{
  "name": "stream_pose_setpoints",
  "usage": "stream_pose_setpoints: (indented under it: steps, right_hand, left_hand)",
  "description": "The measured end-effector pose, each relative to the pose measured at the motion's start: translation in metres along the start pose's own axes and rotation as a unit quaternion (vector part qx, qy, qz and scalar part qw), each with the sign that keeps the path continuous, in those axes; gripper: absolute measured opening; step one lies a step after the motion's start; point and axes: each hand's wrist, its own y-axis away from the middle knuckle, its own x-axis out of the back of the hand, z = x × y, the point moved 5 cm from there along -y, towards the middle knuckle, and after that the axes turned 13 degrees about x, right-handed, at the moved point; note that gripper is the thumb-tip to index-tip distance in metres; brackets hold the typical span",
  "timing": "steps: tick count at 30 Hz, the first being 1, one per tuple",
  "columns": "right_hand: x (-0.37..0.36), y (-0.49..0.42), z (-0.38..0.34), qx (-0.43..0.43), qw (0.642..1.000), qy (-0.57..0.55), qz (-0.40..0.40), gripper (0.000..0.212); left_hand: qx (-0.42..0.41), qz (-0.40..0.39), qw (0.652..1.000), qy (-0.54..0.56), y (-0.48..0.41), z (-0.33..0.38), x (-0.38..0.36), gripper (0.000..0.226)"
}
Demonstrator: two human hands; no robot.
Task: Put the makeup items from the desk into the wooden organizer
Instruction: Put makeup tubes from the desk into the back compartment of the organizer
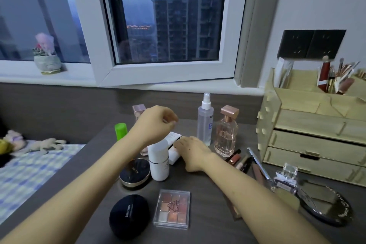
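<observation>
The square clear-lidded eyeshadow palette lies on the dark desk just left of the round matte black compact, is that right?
Not quite. The head view shows the square clear-lidded eyeshadow palette lying on the dark desk just right of the round matte black compact, not left.
</observation>
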Motion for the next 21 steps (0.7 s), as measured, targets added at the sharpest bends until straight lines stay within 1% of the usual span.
stream_pose_setpoints:
  steps: [2,4,6,8,11,14,17,20,21]
  right_hand:
    - [-0.002,-0.005,-0.002,0.002,1.0,-0.021,-0.002,0.047]
    - [-0.004,-0.008,-0.003,0.007,0.999,0.036,-0.023,0.051]
    - [-0.002,-0.007,-0.004,0.011,0.994,0.104,-0.039,0.046]
    - [-0.001,-0.001,-0.004,0.016,0.993,0.114,-0.033,0.041]
    - [-0.003,0.019,0.0,0.026,0.998,0.06,-0.004,0.034]
    - [0.003,0.046,0.001,0.028,0.998,-0.004,0.052,0.026]
    - [0.018,0.076,0.005,-0.037,0.988,-0.087,0.124,0.022]
    - [0.045,0.109,0.015,-0.115,0.97,-0.139,0.16,0.028]
    - [0.057,0.12,0.019,-0.134,0.965,-0.15,0.169,0.026]
  left_hand:
    - [0.0,0.0,1.0,0.0,0.0,0.0,0.0,0.021]
    - [0.0,0.001,1.0,-0.003,0.0,0.0,0.0,0.021]
    - [-0.002,-0.001,1.0,-0.008,0.001,-0.001,-0.001,0.021]
    - [-0.004,-0.004,1.0,-0.008,0.002,0.0,-0.003,0.021]
    - [-0.01,-0.014,1.0,-0.001,0.003,0.005,-0.01,0.021]
    - [-0.026,-0.029,0.999,0.002,0.005,0.015,-0.019,0.02]
    - [-0.047,-0.068,0.997,0.001,0.011,0.025,-0.029,0.018]
    - [-0.082,-0.137,0.987,-0.022,0.017,0.037,-0.043,0.03]
    - [-0.099,-0.147,0.984,-0.038,0.02,0.043,-0.047,0.033]
